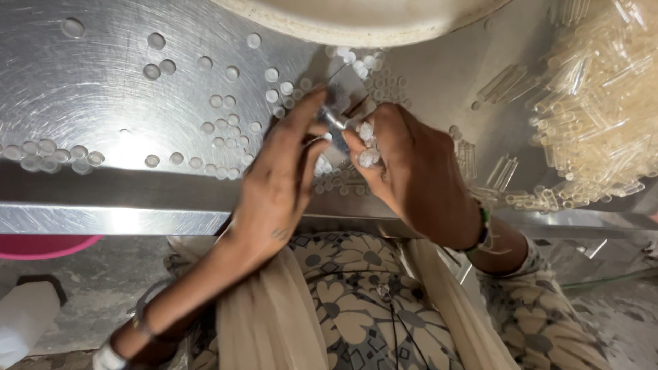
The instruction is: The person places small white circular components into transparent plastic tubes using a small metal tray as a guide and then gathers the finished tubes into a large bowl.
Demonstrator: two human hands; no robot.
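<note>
Two hands [346, 161] pinching small clear tubes [367, 156]

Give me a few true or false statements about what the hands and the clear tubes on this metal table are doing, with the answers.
1. Both hands meet over the metal table. True.
2. The right hand holds several small clear pieces. True.
3. The big pile of clear tubes lies at the left of the table. False: it lies at the right.
4. The left hand rests flat and apart from the right. False: its fingertips meet the right hand's.
5. A pink basin shows below the table edge at left. True.
</note>
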